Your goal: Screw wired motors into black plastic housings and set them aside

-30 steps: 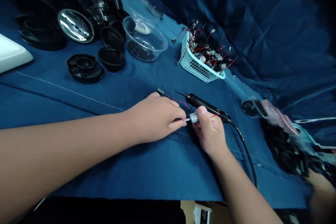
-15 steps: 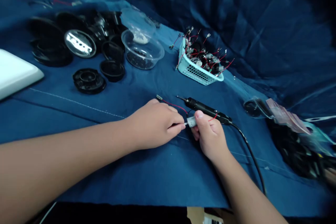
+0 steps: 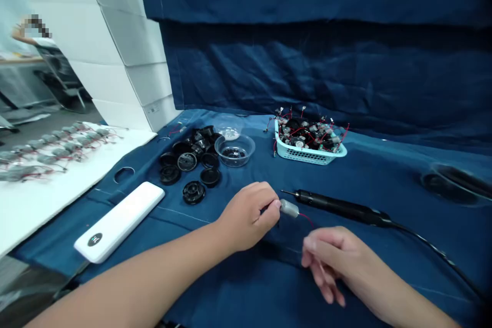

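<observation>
My left hand is closed in a pinch on a small silver motor with a red wire trailing from it, held just above the blue cloth. My right hand hovers to the right of it with its fingers loosely stretched out and nothing in them. A black electric screwdriver with a cable lies on the cloth just beyond both hands, its tip pointing left.
A light-blue basket of wired motors stands at the back. Left of it are a clear plastic bowl, several black round parts and a white flat device. A white board with rows of motors lies far left.
The camera has tilted up and turned. My right hand has let go of the motor and drawn back to the right; my left hand alone keeps the motor.
</observation>
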`<move>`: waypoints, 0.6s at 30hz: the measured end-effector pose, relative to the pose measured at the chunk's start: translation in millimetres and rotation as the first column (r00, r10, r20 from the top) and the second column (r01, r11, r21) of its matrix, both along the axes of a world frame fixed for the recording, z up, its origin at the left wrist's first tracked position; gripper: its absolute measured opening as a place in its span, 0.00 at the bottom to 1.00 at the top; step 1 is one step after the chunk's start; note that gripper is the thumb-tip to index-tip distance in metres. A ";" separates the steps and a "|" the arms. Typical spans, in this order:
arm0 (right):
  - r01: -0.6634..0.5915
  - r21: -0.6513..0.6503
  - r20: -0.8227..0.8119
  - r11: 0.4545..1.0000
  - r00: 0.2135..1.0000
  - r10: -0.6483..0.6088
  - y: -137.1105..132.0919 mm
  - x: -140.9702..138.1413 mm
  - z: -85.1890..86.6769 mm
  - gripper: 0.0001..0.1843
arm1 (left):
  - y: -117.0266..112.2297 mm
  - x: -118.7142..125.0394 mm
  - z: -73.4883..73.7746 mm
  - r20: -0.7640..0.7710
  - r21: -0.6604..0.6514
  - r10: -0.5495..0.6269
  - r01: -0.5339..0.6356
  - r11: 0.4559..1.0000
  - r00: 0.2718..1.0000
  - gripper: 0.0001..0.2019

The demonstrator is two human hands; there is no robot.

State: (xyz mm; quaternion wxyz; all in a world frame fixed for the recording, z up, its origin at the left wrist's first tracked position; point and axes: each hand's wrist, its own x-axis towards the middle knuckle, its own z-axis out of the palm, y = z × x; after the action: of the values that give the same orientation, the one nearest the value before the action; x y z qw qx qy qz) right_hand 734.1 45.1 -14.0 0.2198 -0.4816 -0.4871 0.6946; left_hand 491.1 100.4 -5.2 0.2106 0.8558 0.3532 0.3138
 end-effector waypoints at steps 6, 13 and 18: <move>0.072 0.831 0.215 0.552 0.873 -0.438 4.6 -5.1 -4.7 0.21 | -1.7 -2.4 0.3 0.013 0.054 -0.071 0.070 0.996 0.997 0.16; -0.092 0.909 0.273 0.406 0.868 -0.415 11.9 -16.1 -12.9 0.10 | 2.9 0.1 -6.4 -0.037 0.086 -0.063 0.066 0.994 0.997 0.22; -0.014 0.883 0.241 0.469 0.871 -0.427 16.3 -14.3 -8.3 0.07 | 22.9 -43.7 27.3 -0.353 0.205 0.428 -0.378 0.903 0.832 0.22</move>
State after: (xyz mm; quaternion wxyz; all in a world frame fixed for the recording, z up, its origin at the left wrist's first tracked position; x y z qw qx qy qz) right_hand 719.8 61.4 -22.4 0.4017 -0.5030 -0.7392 0.1979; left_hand 447.4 123.3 22.1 0.0105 0.8184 0.5400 0.1965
